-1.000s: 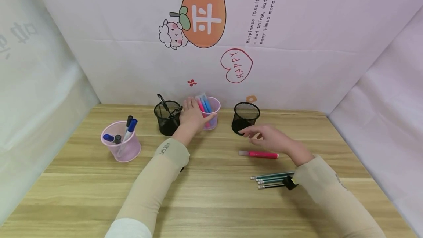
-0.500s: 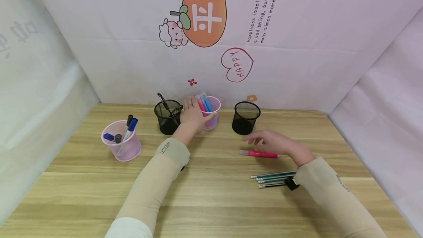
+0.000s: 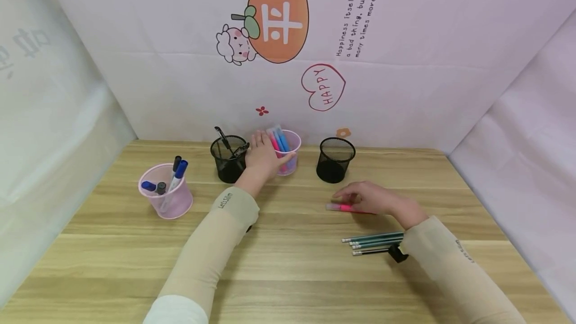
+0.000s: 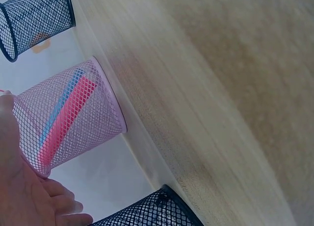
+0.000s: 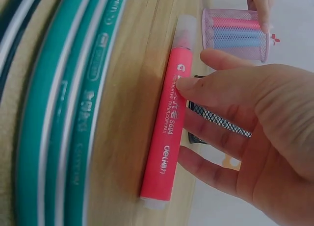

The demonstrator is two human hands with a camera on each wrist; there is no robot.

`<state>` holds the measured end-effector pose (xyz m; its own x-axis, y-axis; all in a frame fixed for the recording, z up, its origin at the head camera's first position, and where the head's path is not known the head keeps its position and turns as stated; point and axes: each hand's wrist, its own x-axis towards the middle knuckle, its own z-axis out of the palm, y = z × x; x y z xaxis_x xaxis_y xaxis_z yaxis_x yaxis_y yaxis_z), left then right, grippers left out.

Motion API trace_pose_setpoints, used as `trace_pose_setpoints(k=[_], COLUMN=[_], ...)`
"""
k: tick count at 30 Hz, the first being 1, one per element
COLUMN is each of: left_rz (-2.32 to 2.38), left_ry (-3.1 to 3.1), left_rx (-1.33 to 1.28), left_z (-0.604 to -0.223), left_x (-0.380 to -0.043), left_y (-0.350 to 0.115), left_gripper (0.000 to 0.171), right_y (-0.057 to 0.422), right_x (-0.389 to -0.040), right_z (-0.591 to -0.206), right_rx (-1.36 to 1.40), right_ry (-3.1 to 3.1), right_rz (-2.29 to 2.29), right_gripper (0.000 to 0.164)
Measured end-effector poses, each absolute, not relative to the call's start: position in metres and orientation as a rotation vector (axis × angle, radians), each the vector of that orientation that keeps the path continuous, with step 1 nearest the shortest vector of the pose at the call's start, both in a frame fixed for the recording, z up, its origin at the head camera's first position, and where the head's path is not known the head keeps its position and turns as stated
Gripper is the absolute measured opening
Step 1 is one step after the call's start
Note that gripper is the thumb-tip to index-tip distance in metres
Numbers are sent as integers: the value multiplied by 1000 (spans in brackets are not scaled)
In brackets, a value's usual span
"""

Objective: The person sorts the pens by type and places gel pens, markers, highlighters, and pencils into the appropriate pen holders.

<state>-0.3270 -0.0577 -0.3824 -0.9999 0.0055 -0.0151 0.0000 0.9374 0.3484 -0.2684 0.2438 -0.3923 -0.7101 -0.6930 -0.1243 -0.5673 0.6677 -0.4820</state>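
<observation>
My left hand rests against the left side of a pink mesh pen cup, its fingers straight and its thumb across the front of the rim. Pink and blue highlighters stand in that cup. With thumb and fingers, my right hand pinches a pink highlighter with a clear cap, which lies at the table. The thumb is on the near side of the barrel, and other fingers show along its far side. In the head view the hand hides part of the barrel.
Several green pencils and a dark one lie below the right wrist. A black mesh cup stands at the back right. Another black cup holds black pens; a pink cup at left holds markers. A white printed backdrop rises behind.
My right hand has come down from near the right black cup onto the pink highlighter, and its fingers have closed in on it. The left hand stays at the pink cup.
</observation>
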Motion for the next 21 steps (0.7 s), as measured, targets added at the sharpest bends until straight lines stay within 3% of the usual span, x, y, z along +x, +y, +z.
trace_pose_setpoints(k=[21], left_rz=[585], left_ry=[3077], left_rx=[13], left_z=[-381], left_x=[-326], left_y=[-58], left_gripper=[117], right_y=[243], right_x=[-268], right_z=[-393], right_rx=[-1002], right_ry=[2571], right_rz=[-519], right_gripper=[49])
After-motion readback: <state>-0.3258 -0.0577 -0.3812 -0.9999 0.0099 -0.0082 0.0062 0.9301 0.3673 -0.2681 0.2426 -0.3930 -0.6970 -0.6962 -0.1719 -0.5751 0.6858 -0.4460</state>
